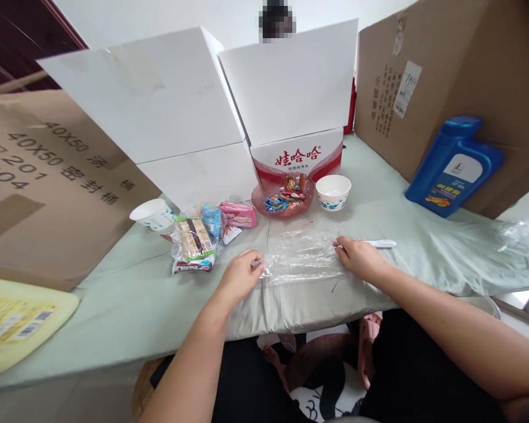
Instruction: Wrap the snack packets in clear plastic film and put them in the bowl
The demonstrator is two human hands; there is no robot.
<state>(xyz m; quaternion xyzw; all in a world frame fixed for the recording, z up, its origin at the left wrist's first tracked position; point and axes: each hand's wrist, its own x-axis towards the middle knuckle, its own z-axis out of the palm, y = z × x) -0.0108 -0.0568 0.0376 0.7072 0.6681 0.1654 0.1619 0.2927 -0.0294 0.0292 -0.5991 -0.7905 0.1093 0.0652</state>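
A clear plastic bag (302,255) lies flattened and crinkled on the green cloth between my hands. My left hand (241,271) pinches its left edge, thumb against fingers. At the opposite edge my right hand (357,255) also pinches the plastic. Just beyond my right hand a white handle-like item (381,244) lies on the cloth, partly hidden by the hand. Left of my left hand sits a pile of packaged snacks, with a wafer pack (194,238) on top and a pink packet (238,214) behind.
A pink glass bowl (264,208) of wrapped sweets and a paper bowl (334,192) stand behind the bag. Another paper bowl (152,214) tilts at left. White boxes (291,82) and cartons (397,88) wall the back. A blue bottle (454,167) stands right, a yellow container (22,320) left.
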